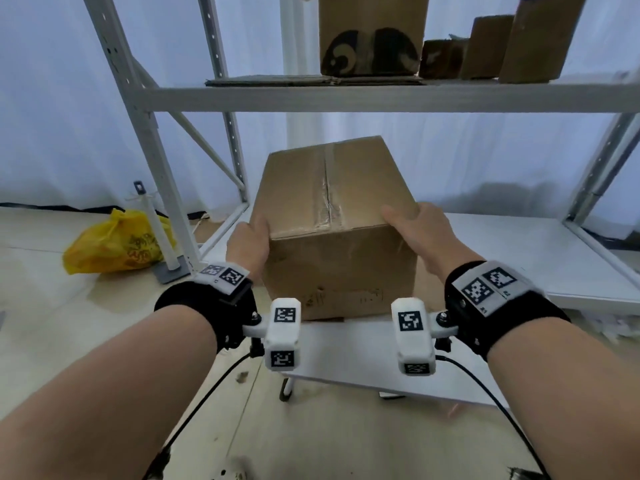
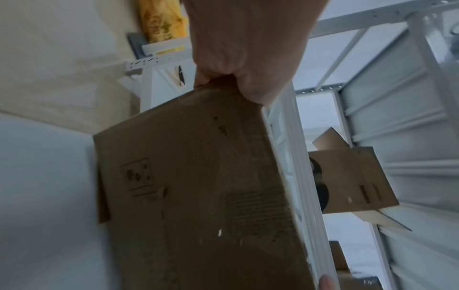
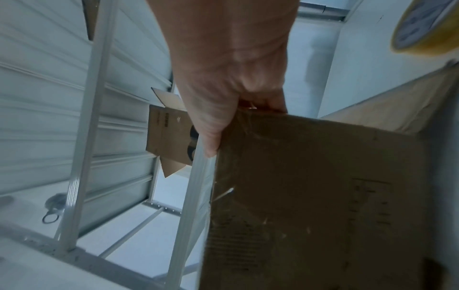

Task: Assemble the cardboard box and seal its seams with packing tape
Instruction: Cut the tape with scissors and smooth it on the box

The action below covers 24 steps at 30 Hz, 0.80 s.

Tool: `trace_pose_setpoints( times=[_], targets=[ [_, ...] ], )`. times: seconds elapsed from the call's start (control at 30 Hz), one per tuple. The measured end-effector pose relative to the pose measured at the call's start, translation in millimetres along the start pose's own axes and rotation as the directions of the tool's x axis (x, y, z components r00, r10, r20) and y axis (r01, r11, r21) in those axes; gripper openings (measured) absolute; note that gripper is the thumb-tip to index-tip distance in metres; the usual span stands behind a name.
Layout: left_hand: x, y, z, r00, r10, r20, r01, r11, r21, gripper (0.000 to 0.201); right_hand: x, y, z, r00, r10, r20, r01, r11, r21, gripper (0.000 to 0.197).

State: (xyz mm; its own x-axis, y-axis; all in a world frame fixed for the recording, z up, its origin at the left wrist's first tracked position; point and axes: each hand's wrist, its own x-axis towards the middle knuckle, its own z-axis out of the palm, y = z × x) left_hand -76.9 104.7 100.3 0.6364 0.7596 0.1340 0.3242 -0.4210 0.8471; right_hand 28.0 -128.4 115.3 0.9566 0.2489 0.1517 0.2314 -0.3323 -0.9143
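Cardboard box (image 1: 332, 216): one brown box, closed, with one strip of clear tape (image 1: 327, 192) down the middle of its top.
Where the box is: between the two hands, in front of the white shelf rack (image 1: 346, 97), over a low white table (image 1: 346, 351). Whether its bottom touches the table, I cannot tell.
Left hand (image 1: 249, 245): one hand, on the near left top corner of the box, thumb on top, fingers curled round the left side.
Right hand (image 1: 420, 233): one hand, on the near right top corner, thumb on top, fingers hooked over the edge.
Tape roll (image 3: 427, 27): one yellowish roll, seen only by the right wrist camera, at the top right.
Shelf boxes: four brown boxes stand in a row on the upper shelf; the biggest box (image 1: 372, 32) has dark round marks on it.
Flat cardboard (image 1: 270, 80): lies under the shelf boxes.
Yellow bag (image 1: 117, 242): one, on the floor to the left, beside a white post (image 1: 159, 230).
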Motion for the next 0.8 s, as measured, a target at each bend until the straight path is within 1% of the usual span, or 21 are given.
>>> trace_pose_setpoints(
  times=[0.07,0.13,0.17,0.2,0.23,0.27,0.3,0.33,0.37,0.4,0.43,0.47,0.5,0.53,0.57,0.6,0.63,0.67,0.7,0.73,0.8],
  targets=[
    [-8,-1,-7,0.996,0.048,-0.073,-0.053,0.996,-0.069,0.043,-8,-5,-1,0.998,-0.055,0.007,0.055,0.998,0.024,0.049],
    [-18,-5,-13,0.983,0.128,-0.135,-0.146,0.980,-0.133,0.040,-19,-7,-5,0.992,-0.125,0.019,0.123,0.991,0.060,0.049],
    [-24,-7,-14,0.976,0.165,-0.139,-0.186,0.970,-0.159,0.040,-24,-2,-7,0.991,-0.129,0.031,0.127,0.989,0.071,0.050],
    [-31,-11,-14,0.972,0.197,-0.131,-0.220,0.956,-0.194,0.040,-29,3,-10,0.991,-0.123,0.042,0.119,0.989,0.084,0.055],
    [-37,-16,-14,0.973,0.210,-0.094,-0.226,0.948,-0.224,0.040,-29,15,-11,0.994,-0.088,0.064,0.084,0.994,0.065,0.062],
    [-44,-22,-13,0.977,0.212,-0.032,-0.213,0.950,-0.228,0.040,-31,27,-13,0.994,-0.046,0.100,0.045,0.999,0.010,0.071],
    [-50,-29,-10,0.980,0.195,0.049,-0.182,0.964,-0.194,0.041,-33,40,-13,0.990,0.034,0.140,-0.022,0.996,-0.087,0.084],
    [-54,-36,-7,0.978,0.157,0.138,-0.136,0.980,-0.147,0.043,-35,54,-13,0.977,0.106,0.186,-0.072,0.980,-0.183,0.101],
    [-56,-42,-3,0.973,0.098,0.209,-0.075,0.990,-0.116,0.049,-36,65,-12,0.954,0.191,0.232,-0.130,0.958,-0.257,0.117],
    [-56,-47,-1,0.968,0.031,0.250,0.000,0.992,-0.123,0.056,-35,72,-9,0.928,0.250,0.277,-0.168,0.943,-0.287,0.124],
    [-54,-51,0,0.964,-0.029,0.262,0.077,0.982,-0.173,0.064,-37,71,-5,0.913,0.284,0.292,-0.202,0.938,-0.281,0.120],
    [-52,-50,-1,0.964,-0.076,0.255,0.139,0.961,-0.238,0.072,-37,67,-2,0.914,0.282,0.291,-0.220,0.948,-0.228,0.113],
    [-48,-48,-2,0.969,-0.098,0.226,0.163,0.942,-0.292,0.079,-36,59,2,0.931,0.253,0.264,-0.226,0.965,-0.130,0.106],
    [-47,-44,-5,0.978,-0.092,0.187,0.150,0.932,-0.330,0.084,-34,51,6,0.956,0.195,0.220,-0.196,0.980,-0.015,0.105],
    [-46,-37,-7,0.988,-0.072,0.136,0.118,0.925,-0.362,0.084,-33,41,8,0.978,0.144,0.154,-0.158,0.984,0.084,0.107],
    [-44,-28,-10,0.996,-0.046,0.071,0.070,0.920,-0.386,0.081,-34,28,8,0.993,0.077,0.090,-0.091,0.981,0.170,0.106],
    [-43,-19,-15,1.000,-0.007,-0.009,0.003,0.921,-0.389,0.075,-36,17,7,0.999,0.025,0.028,-0.030,0.973,0.229,0.100],
    [-43,-7,-22,0.996,0.029,-0.081,-0.057,0.927,-0.371,0.069,-38,5,5,0.999,-0.023,-0.027,0.029,0.966,0.255,0.090],
    [-39,5,-29,0.989,0.056,-0.139,-0.102,0.932,-0.348,0.066,-38,-6,2,0.996,-0.056,-0.067,0.071,0.967,0.246,0.081],
    [-35,15,-36,0.981,0.068,-0.182,-0.125,0.937,-0.326,0.067,-39,-18,-2,0.993,-0.075,-0.085,0.093,0.971,0.221,0.076],
    [-21,31,-50,0.975,0.080,-0.207,-0.137,0.951,-0.277,0.072,-35,-39,-12,0.994,-0.055,-0.099,0.073,0.978,0.193,0.077]
  ],
)
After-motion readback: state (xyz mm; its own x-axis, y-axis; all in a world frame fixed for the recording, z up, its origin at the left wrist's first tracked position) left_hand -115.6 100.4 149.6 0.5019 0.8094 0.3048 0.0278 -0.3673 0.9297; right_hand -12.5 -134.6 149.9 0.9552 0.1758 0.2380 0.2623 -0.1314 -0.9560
